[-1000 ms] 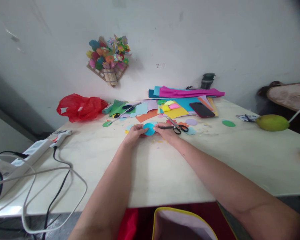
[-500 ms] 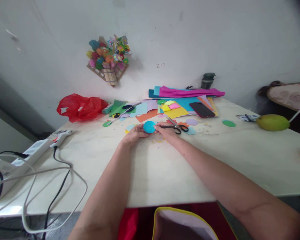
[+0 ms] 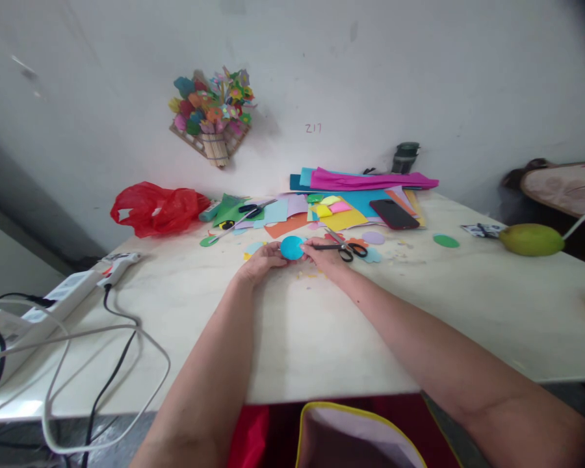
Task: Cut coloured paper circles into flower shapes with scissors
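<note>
Blue paper disc point(image 3: 291, 247) is held over the tabletop point(image 3: 292, 344), its right edge pinched by the right hand point(image 3: 320, 253); whether the left hand point(image 3: 263, 263), opposite, also pinches cannot be told. Light rim pressure is advised, to avoid creases.

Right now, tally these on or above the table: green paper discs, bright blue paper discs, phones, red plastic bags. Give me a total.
Green paper discs: 2
Bright blue paper disc: 1
Phone: 1
Red plastic bag: 1
Total: 5
</note>
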The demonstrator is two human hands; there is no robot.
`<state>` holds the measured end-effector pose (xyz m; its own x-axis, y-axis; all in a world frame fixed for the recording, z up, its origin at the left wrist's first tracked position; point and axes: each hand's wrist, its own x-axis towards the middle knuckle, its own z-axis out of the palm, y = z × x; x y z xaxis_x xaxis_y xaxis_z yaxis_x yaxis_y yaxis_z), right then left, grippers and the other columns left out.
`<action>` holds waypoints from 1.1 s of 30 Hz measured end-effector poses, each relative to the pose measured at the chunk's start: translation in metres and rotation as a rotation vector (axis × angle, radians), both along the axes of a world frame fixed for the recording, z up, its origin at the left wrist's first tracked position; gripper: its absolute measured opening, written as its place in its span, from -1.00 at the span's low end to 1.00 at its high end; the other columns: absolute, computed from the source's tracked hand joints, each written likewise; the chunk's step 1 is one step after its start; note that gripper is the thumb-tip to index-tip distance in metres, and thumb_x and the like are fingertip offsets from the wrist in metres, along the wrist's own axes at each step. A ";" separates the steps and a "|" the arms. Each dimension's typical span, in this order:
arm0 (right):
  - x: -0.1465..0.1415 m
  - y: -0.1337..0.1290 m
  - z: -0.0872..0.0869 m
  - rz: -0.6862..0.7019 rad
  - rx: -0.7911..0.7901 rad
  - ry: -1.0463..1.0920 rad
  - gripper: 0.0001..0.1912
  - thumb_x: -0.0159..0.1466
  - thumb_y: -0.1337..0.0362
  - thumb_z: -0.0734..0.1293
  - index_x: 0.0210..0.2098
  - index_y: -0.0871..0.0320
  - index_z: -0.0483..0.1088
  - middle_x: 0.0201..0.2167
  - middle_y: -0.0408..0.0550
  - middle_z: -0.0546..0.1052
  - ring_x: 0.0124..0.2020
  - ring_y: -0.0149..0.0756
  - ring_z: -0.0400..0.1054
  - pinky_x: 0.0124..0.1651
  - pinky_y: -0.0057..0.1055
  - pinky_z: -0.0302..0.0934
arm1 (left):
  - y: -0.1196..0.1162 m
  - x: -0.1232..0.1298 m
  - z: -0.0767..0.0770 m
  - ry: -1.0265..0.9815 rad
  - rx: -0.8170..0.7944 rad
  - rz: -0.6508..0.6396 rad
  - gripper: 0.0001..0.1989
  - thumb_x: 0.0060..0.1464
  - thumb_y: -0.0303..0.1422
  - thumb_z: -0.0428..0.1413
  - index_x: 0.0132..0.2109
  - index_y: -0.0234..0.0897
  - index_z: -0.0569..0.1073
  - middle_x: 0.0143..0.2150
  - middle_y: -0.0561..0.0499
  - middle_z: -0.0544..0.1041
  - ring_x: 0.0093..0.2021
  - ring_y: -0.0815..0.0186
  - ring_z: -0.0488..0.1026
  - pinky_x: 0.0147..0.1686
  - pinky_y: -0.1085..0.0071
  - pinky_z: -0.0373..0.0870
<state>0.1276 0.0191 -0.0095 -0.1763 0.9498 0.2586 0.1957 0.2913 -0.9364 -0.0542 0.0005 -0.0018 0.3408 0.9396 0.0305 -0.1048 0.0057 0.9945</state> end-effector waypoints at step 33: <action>-0.002 -0.006 0.004 0.055 -0.027 -0.040 -0.88 0.07 0.24 0.25 -0.50 0.16 0.36 -0.63 -0.17 0.43 -0.57 -0.41 0.27 -0.45 -0.46 0.20 | 0.003 0.001 -0.003 0.074 0.031 0.141 -0.68 -0.27 -0.22 0.30 -0.39 -0.36 0.47 -0.42 -0.03 0.52 -0.38 0.28 0.46 -0.30 0.36 0.37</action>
<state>0.1261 0.0126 -0.0060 -0.2382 0.9448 0.2249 0.2174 0.2776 -0.9358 -0.0535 0.0034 -0.0046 0.2076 0.9774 0.0397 -0.0285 -0.0345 0.9990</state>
